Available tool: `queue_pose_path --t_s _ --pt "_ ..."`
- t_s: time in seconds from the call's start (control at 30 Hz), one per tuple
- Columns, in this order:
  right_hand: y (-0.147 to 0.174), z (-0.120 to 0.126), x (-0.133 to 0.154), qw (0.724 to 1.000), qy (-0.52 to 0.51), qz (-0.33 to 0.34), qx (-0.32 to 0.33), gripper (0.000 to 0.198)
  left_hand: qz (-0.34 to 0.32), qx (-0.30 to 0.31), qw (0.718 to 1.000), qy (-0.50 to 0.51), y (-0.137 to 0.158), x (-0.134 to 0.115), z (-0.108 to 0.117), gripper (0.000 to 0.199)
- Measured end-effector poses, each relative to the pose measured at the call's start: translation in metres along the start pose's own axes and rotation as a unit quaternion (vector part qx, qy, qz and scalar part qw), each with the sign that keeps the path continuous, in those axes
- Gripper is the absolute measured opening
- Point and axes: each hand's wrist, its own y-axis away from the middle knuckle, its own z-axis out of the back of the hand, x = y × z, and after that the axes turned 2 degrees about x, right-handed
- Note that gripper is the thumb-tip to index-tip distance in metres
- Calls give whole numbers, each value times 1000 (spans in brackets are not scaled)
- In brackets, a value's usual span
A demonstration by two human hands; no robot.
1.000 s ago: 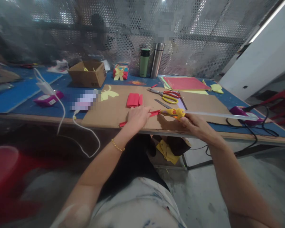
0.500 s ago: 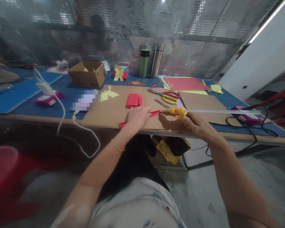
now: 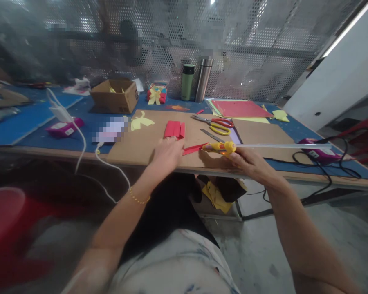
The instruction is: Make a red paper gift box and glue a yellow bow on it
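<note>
Facing the blue-topped surface (image 3: 64, 143), a person in a pale patterned shirt (image 3: 178, 265) reaches forward with both arms. Down beside them on their left I see a red stool (image 3: 6, 216), rather blurred, and under the surface's edge lies some yellow paper (image 3: 216, 197). A beaded bracelet (image 3: 139, 199) circles the left wrist.

The right hand (image 3: 253, 164) has its grip closed around a yellow glue gun (image 3: 222, 148), a long clear stick (image 3: 279, 145) poking out of its rear. The gun's nozzle is at the right end of a narrow red strip (image 3: 192, 150), which lies slightly slanted over the cardboard (image 3: 141, 147). The left hand (image 3: 168, 155) covers the strip's other end; whether its grip pinches the strip or only presses it, I cannot tell from here. Just beyond those fingers sits a folded red card (image 3: 174, 129).

Past the gun rest a bare blade (image 3: 211, 134) and the scissors (image 3: 209, 121); away to the left, a cut yellow bow (image 3: 142, 121). Farther back are stacked coloured sheets (image 3: 242, 109), an open box (image 3: 112, 102) with yellow bits inside, and a red parcel (image 3: 156, 96) tied with a bow. A green flask (image 3: 187, 85) and a steel one (image 3: 204, 81) stand upright before the mesh wall (image 3: 171, 41).
</note>
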Motion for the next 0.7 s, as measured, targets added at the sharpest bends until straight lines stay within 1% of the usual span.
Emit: queue_pose_path --t_s 0.07,0.17,0.23,0.33,0.57,0.7 --pt "0 0 0 1000 2 3 -4 48 3 -11 1000 -8 16 11 3 24" --pt "1 0 0 1000 8 3 -7 48 44 -29 998 -28 36 26 3 22" --pt "1 0 0 1000 18 -1 -3 48 58 -32 997 -25 43 32 1 21" --pt "-1 -3 5 1000 19 6 -5 47 55 -36 998 -1 45 35 -2 22" --pt "-11 -19 27 996 3 86 3 50 55 -48 996 52 41 36 -3 19" --pt "-10 -17 21 997 4 78 -5 49 54 -49 995 69 42 36 -3 18"
